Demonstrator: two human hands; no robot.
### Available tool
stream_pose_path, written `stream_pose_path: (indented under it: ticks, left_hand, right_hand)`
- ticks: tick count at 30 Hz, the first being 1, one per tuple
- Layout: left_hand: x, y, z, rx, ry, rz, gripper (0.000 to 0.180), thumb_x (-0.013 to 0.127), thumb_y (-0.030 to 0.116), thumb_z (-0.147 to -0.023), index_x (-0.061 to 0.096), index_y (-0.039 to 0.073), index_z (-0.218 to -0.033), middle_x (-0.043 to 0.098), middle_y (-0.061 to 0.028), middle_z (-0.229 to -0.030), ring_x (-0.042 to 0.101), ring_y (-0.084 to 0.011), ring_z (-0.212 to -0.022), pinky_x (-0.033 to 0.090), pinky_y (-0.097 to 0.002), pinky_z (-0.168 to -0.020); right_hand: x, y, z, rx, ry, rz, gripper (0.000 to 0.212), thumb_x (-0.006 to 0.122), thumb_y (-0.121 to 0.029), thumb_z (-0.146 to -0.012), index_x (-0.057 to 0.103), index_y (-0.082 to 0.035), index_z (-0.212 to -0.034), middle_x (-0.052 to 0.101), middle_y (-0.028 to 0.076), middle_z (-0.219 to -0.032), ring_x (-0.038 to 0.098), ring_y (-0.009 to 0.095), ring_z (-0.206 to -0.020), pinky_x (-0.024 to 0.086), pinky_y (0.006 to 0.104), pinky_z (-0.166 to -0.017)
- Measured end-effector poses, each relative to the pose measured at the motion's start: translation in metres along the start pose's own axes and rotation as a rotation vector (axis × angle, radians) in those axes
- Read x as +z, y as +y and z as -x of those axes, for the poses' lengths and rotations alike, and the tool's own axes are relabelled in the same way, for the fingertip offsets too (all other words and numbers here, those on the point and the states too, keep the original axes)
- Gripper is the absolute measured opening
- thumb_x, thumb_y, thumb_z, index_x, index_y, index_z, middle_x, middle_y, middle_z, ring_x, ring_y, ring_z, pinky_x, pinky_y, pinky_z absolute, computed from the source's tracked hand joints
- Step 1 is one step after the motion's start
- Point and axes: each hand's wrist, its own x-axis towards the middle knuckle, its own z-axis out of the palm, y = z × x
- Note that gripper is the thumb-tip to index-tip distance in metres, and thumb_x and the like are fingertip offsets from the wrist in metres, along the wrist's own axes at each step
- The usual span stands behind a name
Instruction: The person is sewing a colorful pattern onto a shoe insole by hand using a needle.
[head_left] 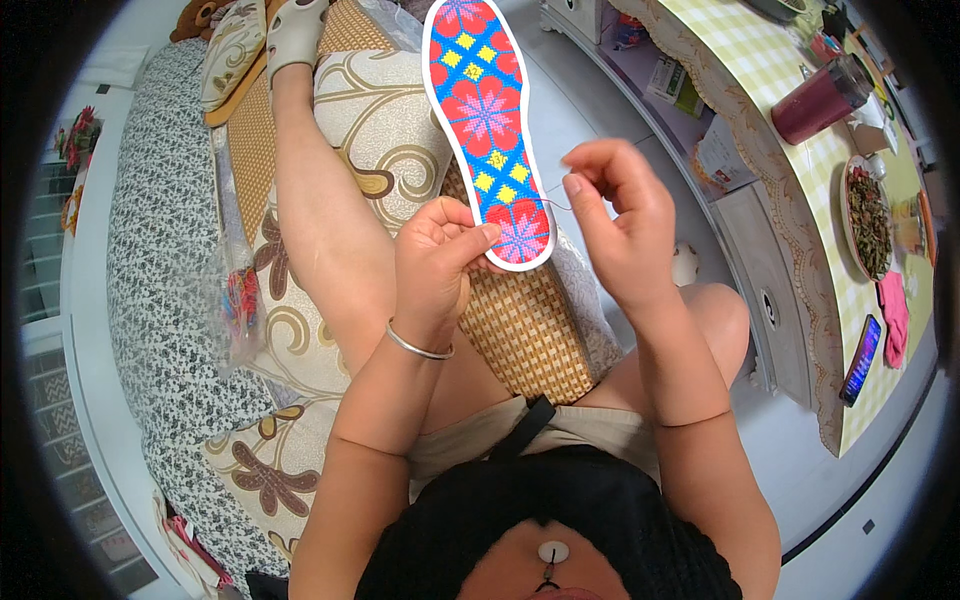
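Head view — at twelve o'clock the insole [490, 115] was clamped near its heel by the left hand [440, 242]; at two, the right hand [622, 218] was poised by a thread [556, 206], fingertips curled close, grip unclear. Mostly stitched, it was judged — what remained couldn't be told.
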Motion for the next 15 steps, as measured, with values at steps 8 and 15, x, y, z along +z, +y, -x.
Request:
stream_pose_path:
  ticks: [8,15]
  left_hand:
    - [-0.003,0.0,-0.001,0.036,0.005,0.0,0.012,0.063,-0.005,-0.082,0.053,-0.001,-0.087,0.066,-0.0146,-0.079,0.065,-0.0148,-0.062,0.054,-0.0235,-0.054]
    - [-0.004,-0.001,-0.001,0.054,0.001,0.007,0.012,0.063,-0.005,-0.082,0.053,-0.001,-0.087,0.066,-0.0142,-0.079,0.064,-0.0137,-0.061,0.053,-0.0221,-0.055]
  right_hand:
    - [0.015,0.007,0.01,-0.263,-0.149,0.315,0.008,0.066,-0.003,-0.071,0.065,-0.007,-0.078,0.061,0.008,-0.069,0.061,0.027,-0.064,0.048,0.0365,-0.056]
    - [0.019,0.01,0.011,-0.302,-0.134,0.353,0.009,0.066,-0.003,-0.07,0.065,-0.006,-0.078,0.061,0.009,-0.069,0.061,0.028,-0.064,0.048,0.0372,-0.056]
